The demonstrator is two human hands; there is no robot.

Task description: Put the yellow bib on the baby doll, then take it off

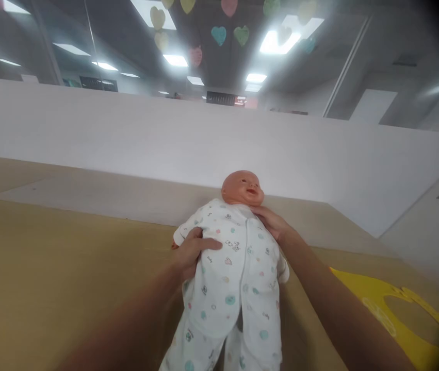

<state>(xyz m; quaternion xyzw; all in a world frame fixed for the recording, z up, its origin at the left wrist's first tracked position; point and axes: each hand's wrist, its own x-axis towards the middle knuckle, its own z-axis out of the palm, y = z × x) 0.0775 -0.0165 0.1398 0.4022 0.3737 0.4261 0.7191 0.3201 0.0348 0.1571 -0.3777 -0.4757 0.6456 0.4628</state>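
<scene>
A baby doll (pixel 223 268) in a white printed top and trousers faces me, its bald head up near the wall and its legs toward me. My left hand (pixel 196 251) is closed round the doll's side below its arm, with the thumb across the chest; the other fingers are hidden behind it. On the opposite side, my right hand (pixel 271 221) holds the doll at the neck and shoulder, its fingers partly under the chin. The doll's feet are out of the frame.
A yellow bib-like piece (pixel 385 304) with a round opening lies on the brown surface (pixel 68 268) at right. Behind the doll runs a low white wall (pixel 145 134), with glass panels (pixel 126 46) and hanging paper hearts (pixel 218 35) above it.
</scene>
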